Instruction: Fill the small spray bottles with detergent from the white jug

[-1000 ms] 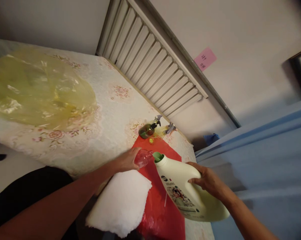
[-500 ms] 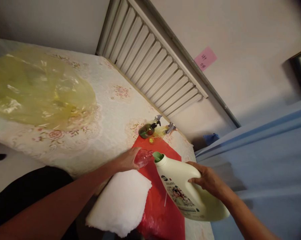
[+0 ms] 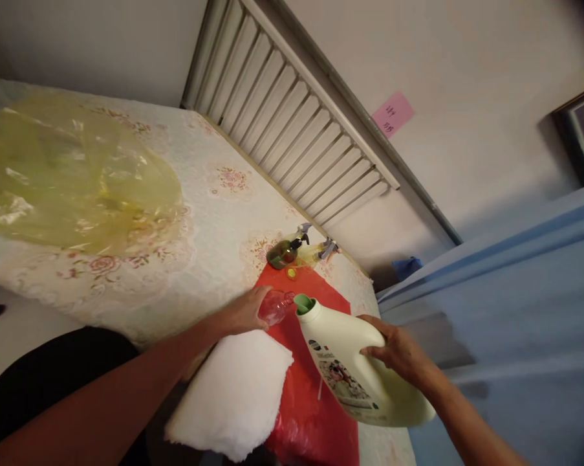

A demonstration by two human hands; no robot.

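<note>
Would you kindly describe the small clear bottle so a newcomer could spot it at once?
Find the red sheet on the floral tablecloth. Over it, the left hand grips the clear bottle, its neck towards the pale jug. Unlike the dark green pump bottle nearby, it has no pump.

1 jug [image 3: 357, 366], 1 clr btl [image 3: 274, 308], 2 hands [image 3: 248, 310] [image 3: 396, 349]

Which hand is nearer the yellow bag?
Left. The left hand, around the clear bottle, is right of the yellow bag; the right hand, gripping the jug, is farther right.
</note>
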